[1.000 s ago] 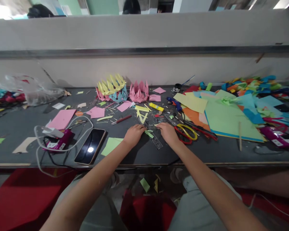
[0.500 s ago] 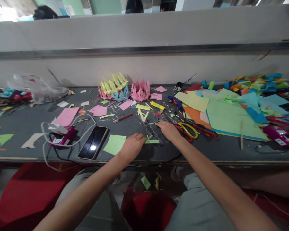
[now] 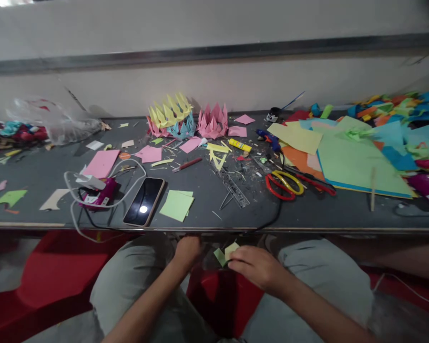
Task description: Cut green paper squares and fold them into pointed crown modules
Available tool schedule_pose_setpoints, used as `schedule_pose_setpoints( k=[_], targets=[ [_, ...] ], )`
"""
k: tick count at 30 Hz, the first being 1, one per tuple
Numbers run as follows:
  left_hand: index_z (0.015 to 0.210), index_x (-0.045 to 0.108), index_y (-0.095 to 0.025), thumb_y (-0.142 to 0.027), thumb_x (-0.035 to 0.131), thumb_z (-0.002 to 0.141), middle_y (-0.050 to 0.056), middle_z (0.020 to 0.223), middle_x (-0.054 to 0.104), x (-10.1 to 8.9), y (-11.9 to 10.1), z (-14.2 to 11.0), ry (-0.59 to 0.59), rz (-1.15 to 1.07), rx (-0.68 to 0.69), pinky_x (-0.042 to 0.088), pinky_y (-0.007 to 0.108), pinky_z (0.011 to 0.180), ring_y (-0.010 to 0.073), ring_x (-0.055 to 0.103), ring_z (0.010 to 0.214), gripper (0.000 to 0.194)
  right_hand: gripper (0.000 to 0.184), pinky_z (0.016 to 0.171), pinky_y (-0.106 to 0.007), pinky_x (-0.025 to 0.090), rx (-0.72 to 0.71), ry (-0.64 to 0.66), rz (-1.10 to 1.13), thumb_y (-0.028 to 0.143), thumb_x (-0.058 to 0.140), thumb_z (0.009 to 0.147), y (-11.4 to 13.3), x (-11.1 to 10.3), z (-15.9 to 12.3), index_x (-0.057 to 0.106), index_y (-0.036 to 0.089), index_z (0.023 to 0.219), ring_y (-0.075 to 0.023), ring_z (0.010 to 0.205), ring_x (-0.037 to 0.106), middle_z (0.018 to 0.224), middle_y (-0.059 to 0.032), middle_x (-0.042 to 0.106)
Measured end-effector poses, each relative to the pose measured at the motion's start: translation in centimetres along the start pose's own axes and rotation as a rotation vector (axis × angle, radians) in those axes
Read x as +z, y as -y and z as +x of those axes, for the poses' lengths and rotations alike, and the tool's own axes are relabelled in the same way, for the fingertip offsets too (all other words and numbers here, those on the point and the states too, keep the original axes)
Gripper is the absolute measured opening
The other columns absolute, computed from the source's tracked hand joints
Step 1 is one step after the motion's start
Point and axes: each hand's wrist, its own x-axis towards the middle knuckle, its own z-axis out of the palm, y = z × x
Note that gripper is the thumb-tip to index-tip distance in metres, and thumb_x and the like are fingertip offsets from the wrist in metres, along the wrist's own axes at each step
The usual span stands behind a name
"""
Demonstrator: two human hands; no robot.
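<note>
My right hand (image 3: 255, 267) is below the table's front edge, over my lap, with its fingers closed on a small pale green piece of paper (image 3: 231, 250). My left hand (image 3: 188, 251) is at the table's front edge, apart from the paper. Its fingers are largely hidden, so whether it holds anything does not show. Above the hands, on the dark table (image 3: 203, 216), lie a clear ruler (image 3: 234, 187) and a stack of light green paper squares (image 3: 178, 205). Scissors with red and yellow handles (image 3: 286, 186) rest to the right.
A phone (image 3: 145, 201) and a purple power strip (image 3: 103, 193) with cables lie left. Folded paper crowns (image 3: 212, 121), a glue stick (image 3: 240, 145), a red pen (image 3: 188, 165) and a blue glue gun (image 3: 269, 138) sit farther back. Paper sheets (image 3: 357, 157) cover the right side.
Both hands have come down off the tabletop to its front edge and my lap. The green strip by the ruler is gone from the table. The view has tilted downward.
</note>
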Motion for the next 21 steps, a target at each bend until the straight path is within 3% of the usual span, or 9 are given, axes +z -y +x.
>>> schedule_pose_setpoints(
  k=[2, 6, 8, 10, 11, 14, 16, 18, 21],
  targets=[
    [0.109, 0.055, -0.002, -0.008, 0.032, 0.086, 0.026, 0.098, 0.063, -0.5, -0.9, -1.1, 0.020, -0.012, 0.055, 0.050, 0.043, 0.076, 0.0300, 0.064, 0.093, 0.033, 0.025, 0.087, -0.026, 0.045, 0.226, 0.190, 0.014, 0.015, 0.045, 0.086, 0.1, 2.5, -0.7, 0.065, 0.026, 0.098, -0.0147, 0.100, 0.059, 0.105, -0.0022, 0.067],
    [0.105, 0.060, -0.027, -0.024, 0.051, 0.084, 0.001, 0.103, 0.067, -2.6, -3.7, -3.6, 0.118, -0.130, 0.430, 0.049, 0.025, 0.082, 0.0166, 0.063, 0.096, 0.023, 0.026, 0.081, -0.031, 0.047, 0.442, 0.241, -0.043, 0.010, 0.044, 0.085, -2.8, 5.1, -0.6, 0.064, 0.018, 0.098, -0.0191, 0.093, 0.062, 0.097, -0.0101, 0.067],
    [0.110, 0.058, -0.022, -0.023, 0.045, 0.088, 0.004, 0.115, 0.063, -4.1, -4.7, -3.4, -0.187, -0.221, 0.604, 0.042, 0.029, 0.096, 0.0167, 0.054, 0.112, 0.026, 0.025, 0.083, -0.031, 0.046, 0.498, 0.276, -0.053, 0.011, 0.043, 0.086, -4.3, 5.6, -0.8, 0.063, 0.016, 0.099, -0.0189, 0.094, 0.062, 0.098, -0.0106, 0.067],
    [0.116, 0.055, -0.018, -0.022, 0.041, 0.090, 0.008, 0.128, 0.054, -5.4, -5.0, -2.1, -0.468, -0.158, 0.586, 0.035, 0.037, 0.103, 0.0199, 0.042, 0.124, 0.030, 0.021, 0.085, -0.034, 0.046, 0.530, 0.324, -0.058, 0.016, 0.045, 0.088, -5.0, 6.3, -1.4, 0.061, 0.015, 0.102, -0.0186, 0.097, 0.060, 0.103, -0.0098, 0.064],
    [0.121, 0.051, -0.016, -0.025, 0.042, 0.090, 0.010, 0.135, 0.046, -5.7, -5.0, -1.2, -0.517, -0.093, 0.575, 0.035, 0.040, 0.104, 0.0220, 0.038, 0.128, 0.034, 0.020, 0.084, -0.037, 0.047, 0.541, 0.353, -0.059, 0.021, 0.047, 0.089, -5.0, 6.8, -1.8, 0.059, 0.014, 0.104, -0.0185, 0.096, 0.060, 0.104, -0.0084, 0.063],
    [0.129, 0.043, -0.011, -0.034, 0.046, 0.089, 0.015, 0.138, 0.040, -5.7, -4.1, 1.2, -0.519, 0.084, 0.517, 0.033, 0.045, 0.105, 0.0251, 0.035, 0.130, 0.046, 0.025, 0.079, -0.039, 0.049, 0.525, 0.436, -0.050, 0.029, 0.052, 0.087, -3.5, 8.9, -2.7, 0.058, 0.015, 0.107, -0.0184, 0.091, 0.060, 0.104, -0.0077, 0.062],
    [0.128, 0.043, -0.011, -0.029, 0.044, 0.090, 0.013, 0.135, 0.045, -5.1, -3.2, 2.0, -0.525, 0.122, 0.581, 0.032, 0.042, 0.106, 0.0219, 0.037, 0.129, 0.042, 0.027, 0.083, -0.036, 0.047, 0.438, 0.470, -0.017, 0.021, 0.057, 0.082, -1.7, 10.4, -3.1, 0.060, 0.014, 0.108, -0.0222, 0.099, 0.059, 0.109, -0.0145, 0.061],
    [0.125, 0.048, -0.013, -0.019, 0.037, 0.092, 0.010, 0.130, 0.052, -4.3, -2.3, 2.2, -0.573, 0.091, 0.693, 0.036, 0.036, 0.105, 0.0170, 0.040, 0.126, 0.034, 0.039, 0.089, -0.035, 0.044, 0.297, 0.494, 0.038, 0.025, 0.064, 0.077, 0.0, 11.7, -3.3, 0.057, 0.018, 0.115, -0.0229, 0.108, 0.054, 0.119, -0.0125, 0.057],
    [0.115, 0.055, -0.015, -0.010, 0.030, 0.092, 0.008, 0.120, 0.060, -3.2, -1.2, 1.4, -0.663, 0.007, 0.854, 0.041, 0.033, 0.101, 0.0146, 0.048, 0.120, 0.034, 0.036, 0.084, -0.040, 0.047, 0.153, 0.477, 0.074, 0.033, 0.056, 0.084, 1.2, 12.4, -3.2, 0.053, 0.018, 0.116, -0.0208, 0.101, 0.056, 0.118, -0.0085, 0.055]
  ],
)
